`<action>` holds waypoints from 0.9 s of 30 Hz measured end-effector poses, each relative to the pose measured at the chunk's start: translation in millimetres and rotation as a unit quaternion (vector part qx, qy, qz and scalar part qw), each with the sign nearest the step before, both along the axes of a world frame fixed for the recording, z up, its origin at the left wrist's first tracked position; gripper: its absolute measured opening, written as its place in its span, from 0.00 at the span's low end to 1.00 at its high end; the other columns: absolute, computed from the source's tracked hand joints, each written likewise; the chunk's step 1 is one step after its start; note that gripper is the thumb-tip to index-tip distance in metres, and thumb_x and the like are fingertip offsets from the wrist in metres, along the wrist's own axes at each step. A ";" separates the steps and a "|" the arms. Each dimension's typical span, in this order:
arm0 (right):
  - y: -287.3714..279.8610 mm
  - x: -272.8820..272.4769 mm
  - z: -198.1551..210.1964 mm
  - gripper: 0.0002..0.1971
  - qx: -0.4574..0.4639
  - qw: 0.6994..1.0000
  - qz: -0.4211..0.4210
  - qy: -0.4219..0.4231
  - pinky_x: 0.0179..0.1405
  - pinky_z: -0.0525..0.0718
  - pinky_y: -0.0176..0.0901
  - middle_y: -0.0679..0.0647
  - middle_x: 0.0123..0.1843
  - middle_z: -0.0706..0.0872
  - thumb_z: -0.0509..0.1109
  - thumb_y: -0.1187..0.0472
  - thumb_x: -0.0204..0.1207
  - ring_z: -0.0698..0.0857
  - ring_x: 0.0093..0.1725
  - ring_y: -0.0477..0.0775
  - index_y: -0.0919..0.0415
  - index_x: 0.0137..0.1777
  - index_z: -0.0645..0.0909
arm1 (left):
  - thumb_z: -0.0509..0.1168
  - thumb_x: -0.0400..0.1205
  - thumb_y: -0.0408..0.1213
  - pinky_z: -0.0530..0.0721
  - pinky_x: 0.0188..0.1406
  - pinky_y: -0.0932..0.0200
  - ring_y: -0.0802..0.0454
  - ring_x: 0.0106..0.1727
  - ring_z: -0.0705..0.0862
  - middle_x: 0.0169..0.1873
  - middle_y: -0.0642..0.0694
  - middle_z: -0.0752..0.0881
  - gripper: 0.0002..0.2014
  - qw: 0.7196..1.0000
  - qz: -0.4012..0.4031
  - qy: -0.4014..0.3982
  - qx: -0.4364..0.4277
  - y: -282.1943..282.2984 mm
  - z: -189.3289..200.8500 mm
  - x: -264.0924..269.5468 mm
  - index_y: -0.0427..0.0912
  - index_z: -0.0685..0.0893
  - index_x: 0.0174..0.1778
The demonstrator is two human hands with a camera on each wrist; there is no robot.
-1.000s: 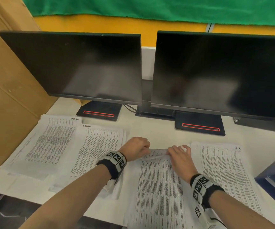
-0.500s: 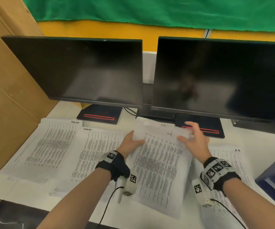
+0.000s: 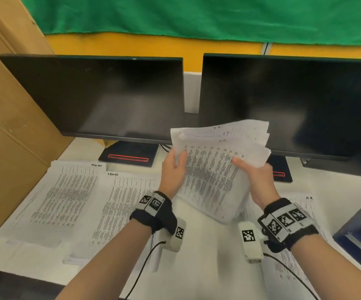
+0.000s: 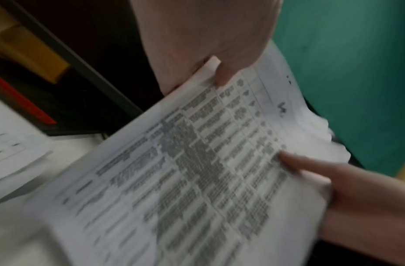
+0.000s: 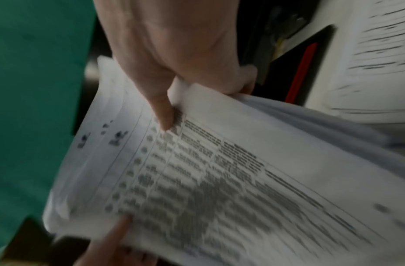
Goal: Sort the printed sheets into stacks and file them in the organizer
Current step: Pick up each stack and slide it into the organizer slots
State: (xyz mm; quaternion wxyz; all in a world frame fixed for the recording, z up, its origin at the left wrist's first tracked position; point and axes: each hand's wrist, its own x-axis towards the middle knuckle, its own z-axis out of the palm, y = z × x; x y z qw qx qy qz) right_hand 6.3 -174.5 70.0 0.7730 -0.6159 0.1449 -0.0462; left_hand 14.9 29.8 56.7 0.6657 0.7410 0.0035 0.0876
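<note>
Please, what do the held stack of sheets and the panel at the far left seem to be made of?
The held stack of sheets, gripped by the left hand and the right hand, looks like thin matte white office paper: printed tables, fanned bending edges. The panel at the far left seems plain brown cardboard: dull tan surface with a straight crease line, though wood board cannot be excluded.
</note>
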 end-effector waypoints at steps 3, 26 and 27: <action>13.9 -0.9 8.1 0.17 -0.026 0.997 -0.030 -0.065 0.52 0.86 0.45 0.54 0.53 0.90 0.77 0.68 0.68 0.89 0.52 0.50 0.62 0.58 0.83 | 0.53 0.88 0.35 0.84 0.46 0.69 0.70 0.46 0.83 0.45 0.62 0.82 0.08 0.996 0.037 -0.071 0.039 -15.4 6.6 -7.7 0.47 0.74 0.59; 29.9 7.5 -14.8 0.09 0.041 0.998 -0.034 0.020 0.61 0.78 0.53 0.57 0.53 0.85 0.60 0.63 0.73 0.82 0.59 0.62 0.58 0.47 0.81 | 0.53 0.87 0.38 0.82 0.54 0.63 0.59 0.58 0.81 0.57 0.53 0.82 0.12 0.980 0.142 0.034 -0.136 -15.7 -19.7 -7.2 0.58 0.72 0.63; 31.3 5.9 -16.5 0.09 0.039 0.999 -0.036 0.012 0.61 0.76 0.53 0.56 0.53 0.84 0.59 0.65 0.74 0.82 0.58 0.60 0.58 0.49 0.79 | 0.52 0.88 0.37 0.81 0.47 0.67 0.60 0.55 0.82 0.54 0.54 0.82 0.10 0.981 0.151 0.023 -0.123 -18.8 -21.3 -10.4 0.59 0.71 0.56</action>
